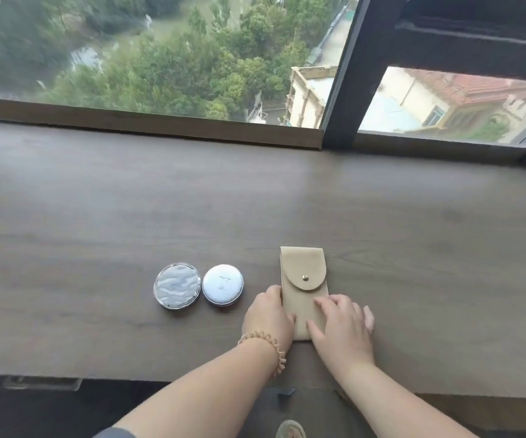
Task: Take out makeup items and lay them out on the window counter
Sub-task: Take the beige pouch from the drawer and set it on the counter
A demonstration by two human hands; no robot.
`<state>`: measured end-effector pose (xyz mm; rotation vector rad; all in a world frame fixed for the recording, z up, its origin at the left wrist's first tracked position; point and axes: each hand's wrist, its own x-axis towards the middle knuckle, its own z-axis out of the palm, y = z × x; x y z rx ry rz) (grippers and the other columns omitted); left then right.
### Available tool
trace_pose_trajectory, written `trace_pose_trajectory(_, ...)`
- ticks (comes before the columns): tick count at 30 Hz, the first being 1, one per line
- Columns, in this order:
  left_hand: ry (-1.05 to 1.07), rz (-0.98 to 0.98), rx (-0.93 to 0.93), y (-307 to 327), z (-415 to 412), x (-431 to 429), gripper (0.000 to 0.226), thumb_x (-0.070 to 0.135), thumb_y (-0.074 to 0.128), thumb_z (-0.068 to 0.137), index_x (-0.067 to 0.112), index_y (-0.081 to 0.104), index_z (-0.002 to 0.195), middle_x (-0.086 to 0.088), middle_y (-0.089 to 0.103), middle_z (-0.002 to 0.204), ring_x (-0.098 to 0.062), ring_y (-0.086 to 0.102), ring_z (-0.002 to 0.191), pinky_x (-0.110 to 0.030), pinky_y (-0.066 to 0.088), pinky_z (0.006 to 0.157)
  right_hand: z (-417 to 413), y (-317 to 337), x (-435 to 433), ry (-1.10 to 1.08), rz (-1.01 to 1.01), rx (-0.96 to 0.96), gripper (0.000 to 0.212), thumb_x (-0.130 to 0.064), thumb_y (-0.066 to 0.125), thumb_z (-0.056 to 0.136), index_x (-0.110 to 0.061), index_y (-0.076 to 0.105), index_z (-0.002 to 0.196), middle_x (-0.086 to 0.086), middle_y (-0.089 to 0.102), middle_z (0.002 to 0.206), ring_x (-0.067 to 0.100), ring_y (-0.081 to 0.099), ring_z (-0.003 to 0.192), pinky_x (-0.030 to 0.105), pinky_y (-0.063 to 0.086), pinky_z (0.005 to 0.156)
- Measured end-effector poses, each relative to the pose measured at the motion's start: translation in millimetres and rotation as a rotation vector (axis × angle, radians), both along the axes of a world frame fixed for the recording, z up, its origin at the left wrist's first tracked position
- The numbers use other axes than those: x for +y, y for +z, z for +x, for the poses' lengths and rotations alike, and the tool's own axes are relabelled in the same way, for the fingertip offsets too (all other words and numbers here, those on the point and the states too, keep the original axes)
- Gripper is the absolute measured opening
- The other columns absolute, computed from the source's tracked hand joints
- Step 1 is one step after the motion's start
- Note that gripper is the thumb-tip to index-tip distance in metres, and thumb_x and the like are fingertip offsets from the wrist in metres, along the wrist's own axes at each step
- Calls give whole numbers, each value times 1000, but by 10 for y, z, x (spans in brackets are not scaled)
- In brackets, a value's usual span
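Window counter (97, 200): dark wood surface that runs under the window (160, 58); all the things lie near its front edge.
Patterned compact (177, 286): round, with a silver rim and a wavy grey-white lid; it lies flat, the leftmost thing.
White compact (222, 285): round, plain pale lid with small print; it lies just beside the patterned compact, on its right.
Left hand (268, 314): it touches the left edge of the pouch, fingers close together; I cannot tell if it pinches the edge or only rests there.
Bracelet (265, 343): light beads around the left wrist.
Pouch (304, 286): beige, long, flat on the counter, right of the white compact and apart from it; the flap is down over a metal snap.
Right hand (342, 330): fingers spread and laid flat on the lower right part of the pouch.
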<state>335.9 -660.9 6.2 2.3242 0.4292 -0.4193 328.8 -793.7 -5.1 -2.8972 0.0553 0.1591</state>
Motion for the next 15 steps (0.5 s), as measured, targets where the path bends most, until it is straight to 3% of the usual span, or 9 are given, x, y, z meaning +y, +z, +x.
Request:
trace_pose_trajectory(6, 48, 223, -80, 94, -186, -172, 47, 39, 50, 89, 25, 39, 133, 0, 48, 125, -21, 49, 118, -34, 39, 94, 34, -62, -144, 212, 2, -142, 44, -32, 83, 56, -24, 66, 96, 5, 62, 108, 27, 58, 102, 43, 21, 99)
trace_pose_trajectory(9, 40, 337, -166, 218, -294, -90, 53, 41, 47, 90, 25, 33, 139, 3, 43, 132, -19, 39, 125, -33, 30, 102, 98, 47, -49, 309, 51, -233, 40, -31, 75, 60, -24, 68, 99, 4, 63, 112, 26, 56, 104, 41, 22, 98)
trace_pose_trajectory(11, 76, 408, -235, 389, -405, 73, 55, 39, 54, 86, 25, 38, 136, 4, 45, 132, -20, 42, 124, -35, 32, 100, 118, 166, 155, 370, 118, -259, 40, -33, 65, 63, -25, 67, 102, 5, 63, 114, 24, 51, 107, 40, 21, 97)
trace_pose_trajectory(13, 127, 481, -297, 555, -492, 311, 60, 39, 69, 68, 26, 49, 123, 3, 57, 124, -21, 57, 113, -36, 45, 89, 100, 297, 432, 433, 175, -265, 42, -31, 67, 64, -25, 66, 106, 5, 60, 122, 22, 44, 112, 41, 23, 97)
trace_pose_trajectory(15, 173, 538, -293, 717, -648, 590, 63, 39, 70, 60, 26, 53, 119, -1, 61, 126, -21, 59, 114, -37, 47, 85, 26, 452, 749, 516, 242, -274, 47, -28, 71, 64, -25, 64, 110, 7, 56, 128, 20, 36, 118, 41, 22, 97)
